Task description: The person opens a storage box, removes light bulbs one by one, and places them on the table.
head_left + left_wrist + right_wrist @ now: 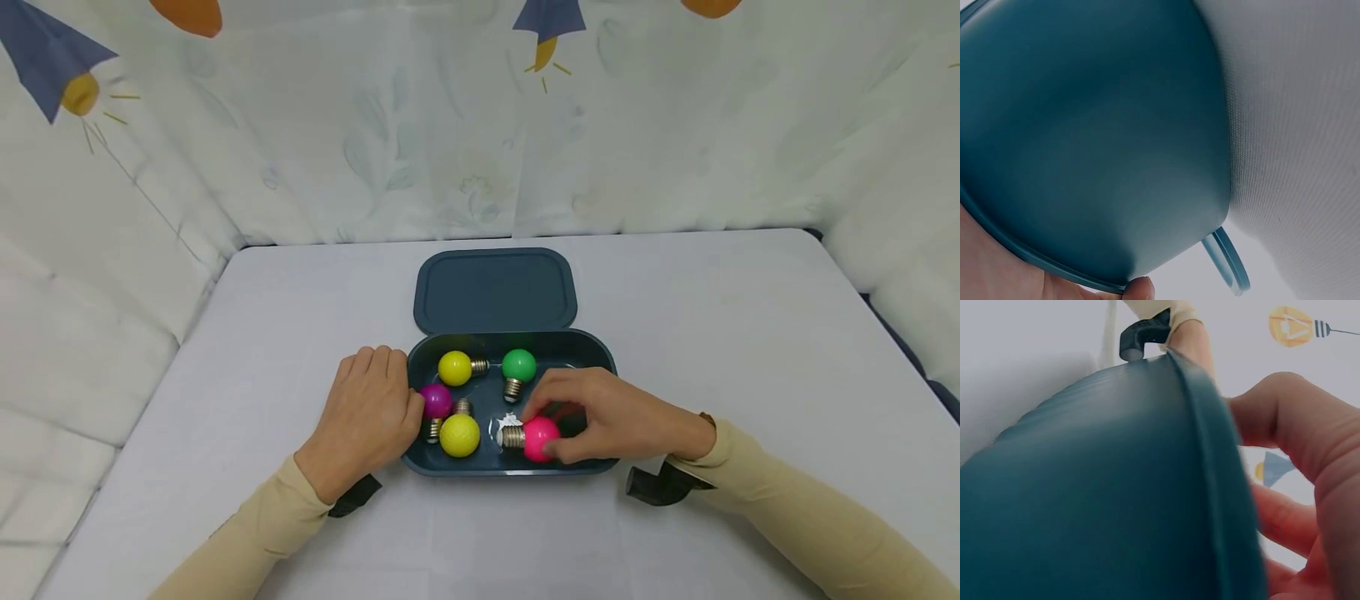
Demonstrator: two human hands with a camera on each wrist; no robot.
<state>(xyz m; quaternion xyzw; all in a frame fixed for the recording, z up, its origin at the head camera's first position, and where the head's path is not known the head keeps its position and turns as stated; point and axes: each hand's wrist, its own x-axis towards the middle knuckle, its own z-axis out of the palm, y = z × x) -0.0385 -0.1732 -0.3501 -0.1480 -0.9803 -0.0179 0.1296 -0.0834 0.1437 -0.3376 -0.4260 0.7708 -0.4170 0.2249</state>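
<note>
A dark teal plastic box [517,470] stands on the table with several small coloured light bulbs lying in it. My left hand [369,414] grips the box's left end; in the left wrist view its fingers [1139,289] curl over the rim. My right hand [603,412] reaches over the box's right end and pinches a pink light bulb [540,439] by its globe, metal base pointing left. Left of it lie a yellow bulb [460,436], a purple bulb [437,401] and another yellow bulb [454,368]. A green bulb [519,366] lies near the back wall.
The matching teal lid [495,290] lies flat just behind the box. A white cloth covers the table [712,317]. Patterned fabric [450,125] hangs along the back and sides. Each wrist carries a black camera mount [660,485].
</note>
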